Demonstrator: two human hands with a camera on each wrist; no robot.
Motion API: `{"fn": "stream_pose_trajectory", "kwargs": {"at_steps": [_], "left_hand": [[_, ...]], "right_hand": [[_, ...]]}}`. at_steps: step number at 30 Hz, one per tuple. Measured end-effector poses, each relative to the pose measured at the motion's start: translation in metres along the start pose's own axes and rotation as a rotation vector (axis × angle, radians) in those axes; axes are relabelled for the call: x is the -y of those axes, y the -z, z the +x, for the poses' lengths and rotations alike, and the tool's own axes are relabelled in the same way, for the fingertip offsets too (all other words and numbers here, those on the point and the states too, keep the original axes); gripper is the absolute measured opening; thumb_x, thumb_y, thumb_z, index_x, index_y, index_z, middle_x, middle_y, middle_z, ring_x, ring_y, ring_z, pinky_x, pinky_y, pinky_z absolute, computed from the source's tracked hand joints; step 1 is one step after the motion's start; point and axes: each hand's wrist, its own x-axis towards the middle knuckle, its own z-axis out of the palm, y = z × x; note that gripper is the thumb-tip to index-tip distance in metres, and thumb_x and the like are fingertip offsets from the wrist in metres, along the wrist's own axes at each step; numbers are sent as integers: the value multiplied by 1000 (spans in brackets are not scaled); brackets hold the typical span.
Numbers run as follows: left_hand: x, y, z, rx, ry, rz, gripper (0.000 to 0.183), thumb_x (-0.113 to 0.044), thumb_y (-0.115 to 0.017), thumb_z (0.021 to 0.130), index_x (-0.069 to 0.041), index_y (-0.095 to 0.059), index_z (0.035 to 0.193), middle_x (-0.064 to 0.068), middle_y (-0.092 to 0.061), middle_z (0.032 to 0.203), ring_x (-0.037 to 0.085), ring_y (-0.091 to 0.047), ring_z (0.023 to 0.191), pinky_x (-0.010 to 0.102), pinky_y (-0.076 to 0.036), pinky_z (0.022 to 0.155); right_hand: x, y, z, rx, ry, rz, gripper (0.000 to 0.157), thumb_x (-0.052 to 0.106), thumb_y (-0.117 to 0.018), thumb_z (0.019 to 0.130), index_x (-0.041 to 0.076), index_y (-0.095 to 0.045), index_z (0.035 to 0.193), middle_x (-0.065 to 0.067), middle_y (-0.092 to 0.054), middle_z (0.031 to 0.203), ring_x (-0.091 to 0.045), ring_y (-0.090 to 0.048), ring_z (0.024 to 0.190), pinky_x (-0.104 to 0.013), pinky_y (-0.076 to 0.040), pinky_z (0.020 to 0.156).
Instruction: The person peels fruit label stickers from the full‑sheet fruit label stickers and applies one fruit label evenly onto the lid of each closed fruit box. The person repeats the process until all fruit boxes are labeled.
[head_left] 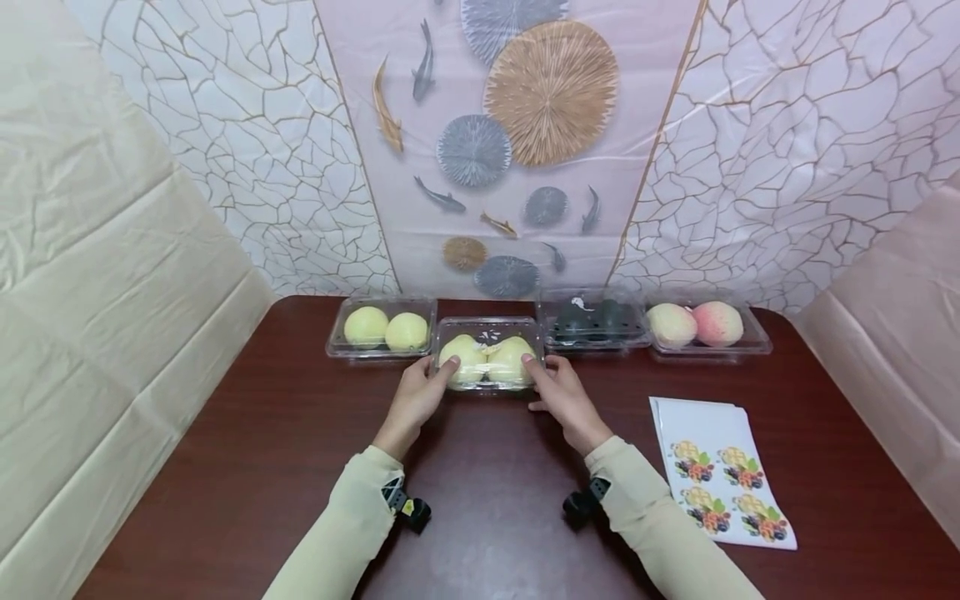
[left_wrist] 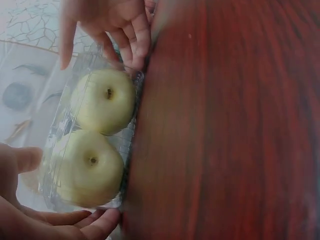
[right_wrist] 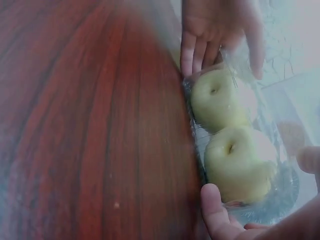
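A clear plastic fruit box (head_left: 489, 327) with two round, pale yellow-green fruits (left_wrist: 89, 167) inside lies at the middle of the table, its lid down. My left hand (head_left: 415, 398) holds its left end, thumb over the top edge and fingers low along the side. At the opposite end, my right hand (head_left: 567, 402) holds it the same way, with the thumb over the near right corner. Small dimpled hollows show on both fruits (right_wrist: 240, 162) in the wrist views. The box's lower edge is close against the dark red tabletop (left_wrist: 225, 125).
Along the back edge stand a box of yellow fruits (head_left: 381, 350) at left, a box of dark fruits (head_left: 596, 340) and a box of pink fruits (head_left: 710, 350) at right. White sheets with fruit-print stickers (head_left: 701, 417) lie at right. A patterned cloth (head_left: 300, 167) hangs behind.
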Motion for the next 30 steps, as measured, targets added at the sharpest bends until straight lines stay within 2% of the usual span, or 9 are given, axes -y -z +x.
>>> {"fn": "stream_pose_trajectory", "kwargs": {"at_steps": [1,3,6,8,14,19,23,26,30], "left_hand": [[1,0,0,-1,1,0,35,-38,-64,104,-4,-63,105,4,-49,89,24,-50,95,37,-40,88],[3,0,-1,-5,6,1,37,-38,-65,104,-2,-66,112,5,-57,95,22,-53,99,36,-43,92],[6,1,-2,1,10,5,46,-37,-66,104,1,-66,129,13,-67,119,24,-57,114,40,-45,103],[7,2,-4,7,7,0,50,-36,-66,104,3,-65,134,17,-67,129,26,-58,120,43,-45,107],[8,7,-11,23,0,-13,52,-36,-68,103,4,-65,136,20,-68,133,29,-60,123,46,-45,109],[12,12,-21,32,12,-7,59,-38,-69,102,5,-61,141,21,-65,139,31,-59,129,49,-45,111],[14,15,-29,23,12,40,57,-39,-71,101,4,-63,138,19,-69,132,29,-62,122,47,-49,105],[12,14,-33,42,-10,114,54,-41,-71,100,3,-68,131,10,-72,108,23,-64,104,40,-51,94],[9,12,-39,76,-45,195,53,-44,-71,99,2,-70,127,0,-63,87,18,-58,89,35,-48,86]], "right_hand": [[-1,-1,1,4,-8,12,75,42,-54,110,-4,-23,161,-29,-45,151,-40,-52,128,-45,-60,90],[-3,-3,2,4,-14,20,71,42,-54,110,-3,-29,159,-26,-49,143,-36,-52,121,-41,-61,85],[-4,-6,2,6,-5,-13,64,38,-54,110,-2,-36,156,-24,-51,136,-35,-55,118,-39,-61,80],[-5,-6,0,9,8,-34,62,36,-54,111,-2,-36,156,-25,-52,139,-38,-58,120,-40,-61,81],[-6,-6,-9,30,48,-61,56,33,-54,112,-4,-38,152,-26,-52,136,-38,-57,126,-43,-62,84],[-11,-7,-17,39,50,-61,51,32,-55,111,-2,-42,146,-22,-54,127,-36,-58,120,-43,-63,83],[-15,-5,-24,58,42,-34,50,32,-58,110,-1,-42,145,-23,-56,123,-34,-60,113,-43,-62,85],[-17,1,-30,57,32,-30,48,30,-58,110,-1,-42,142,-21,-56,120,-31,-59,107,-41,-62,81],[-18,11,-39,59,27,-54,42,27,-57,110,0,-41,138,-19,-54,116,-28,-57,99,-38,-60,75]]}}
